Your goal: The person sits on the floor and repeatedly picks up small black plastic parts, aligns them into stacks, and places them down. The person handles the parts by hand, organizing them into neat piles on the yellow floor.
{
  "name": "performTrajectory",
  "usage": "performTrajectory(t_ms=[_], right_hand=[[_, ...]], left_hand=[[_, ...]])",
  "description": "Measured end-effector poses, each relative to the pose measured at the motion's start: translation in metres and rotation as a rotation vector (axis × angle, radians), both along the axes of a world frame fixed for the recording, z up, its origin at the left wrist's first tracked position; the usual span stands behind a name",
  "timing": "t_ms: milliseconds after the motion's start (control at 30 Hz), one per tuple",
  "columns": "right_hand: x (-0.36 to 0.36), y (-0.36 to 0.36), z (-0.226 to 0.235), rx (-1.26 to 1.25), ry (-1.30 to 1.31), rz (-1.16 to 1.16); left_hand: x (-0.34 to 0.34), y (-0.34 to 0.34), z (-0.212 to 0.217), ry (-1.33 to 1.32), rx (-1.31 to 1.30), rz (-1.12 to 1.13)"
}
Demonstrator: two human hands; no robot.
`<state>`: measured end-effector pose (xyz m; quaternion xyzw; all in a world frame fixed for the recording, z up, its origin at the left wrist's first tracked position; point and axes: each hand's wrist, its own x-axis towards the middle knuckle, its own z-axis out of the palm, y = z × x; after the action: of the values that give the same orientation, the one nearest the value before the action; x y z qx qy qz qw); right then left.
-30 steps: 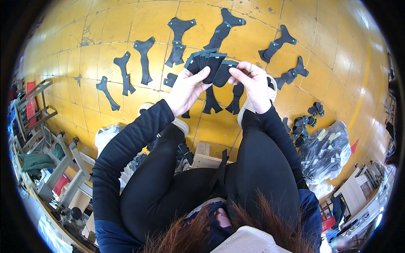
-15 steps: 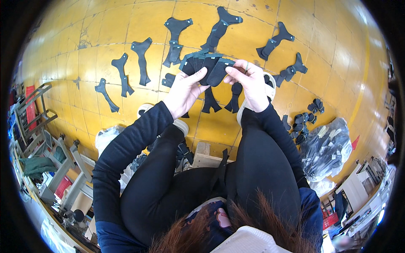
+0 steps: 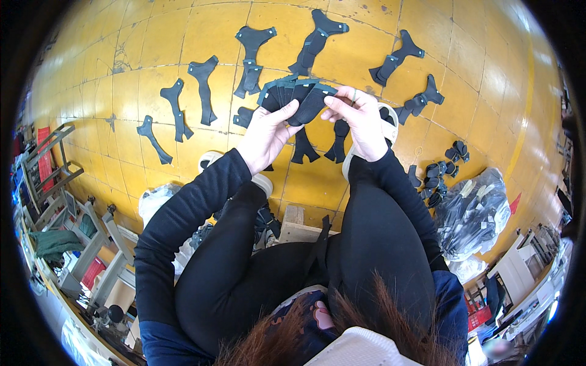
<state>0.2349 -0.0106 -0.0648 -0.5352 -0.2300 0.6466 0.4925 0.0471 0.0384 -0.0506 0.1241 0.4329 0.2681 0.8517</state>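
A fanned stack of black fabric pieces [image 3: 282, 91] with dark green top edges is held above the floor, between my knees and the laid-out pieces. My left hand [image 3: 266, 135] is closed on the stack from below, thumb across the front. At the stack's right end, my right hand [image 3: 361, 123] pinches the top corner of the rightmost black piece [image 3: 316, 102] between thumb and fingers. A small pale mark shows near that corner. Behind and below the hands, more black forked pieces [image 3: 303, 150] lie on the floor, partly covered by the hands and stack.
Several Y-shaped black pieces [image 3: 203, 85] lie in an arc on the yellow tiled floor [image 3: 146, 49]. Small black bundles [image 3: 434, 177] sit at right beside a filled clear plastic bag [image 3: 473, 213]. Metal frames [image 3: 55, 155] stand at left. Sandals [image 3: 389, 125] are close by.
The rightmost piece has shifted slightly left and now overlaps its neighbour more. Both hands keep their hold, and the view has shifted slightly.
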Motion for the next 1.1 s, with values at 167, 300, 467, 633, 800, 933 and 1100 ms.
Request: performTrajectory(t_ms=[167, 300, 467, 633, 800, 933, 1100], right_hand=[[-0.001, -0.001, -0.003, -0.008, 0.018, -0.01], [-0.003, -0.001, -0.004, -0.013, 0.004, -0.012], [-0.004, -0.002, -0.007, 0.006, -0.064, -0.009], [-0.005, -0.001, -0.001, -0.027, 0.034, -0.129], [-0.003, -0.003, -0.006, -0.014, 0.094, -0.099], [-0.005, -0.003, -0.011, -0.001, 0.062, -0.048], [-0.006, 0.0, -0.005, -0.011, -0.064, 0.016]], left_hand=[[0.001, -0.002, -0.001, 0.023, 0.004, -0.013], [0.0, -0.004, -0.001, 0.065, -0.008, -0.049], [0.004, -0.003, 0.004, -0.015, -0.05, -0.046], [0.004, -0.001, 0.005, -0.034, -0.044, 0.022], [0.005, -0.004, 0.002, 0.03, -0.013, 0.019], [0.004, -0.006, 0.003, 0.079, -0.014, -0.004], [0.003, -0.007, 0.0, 0.077, -0.015, -0.002]])
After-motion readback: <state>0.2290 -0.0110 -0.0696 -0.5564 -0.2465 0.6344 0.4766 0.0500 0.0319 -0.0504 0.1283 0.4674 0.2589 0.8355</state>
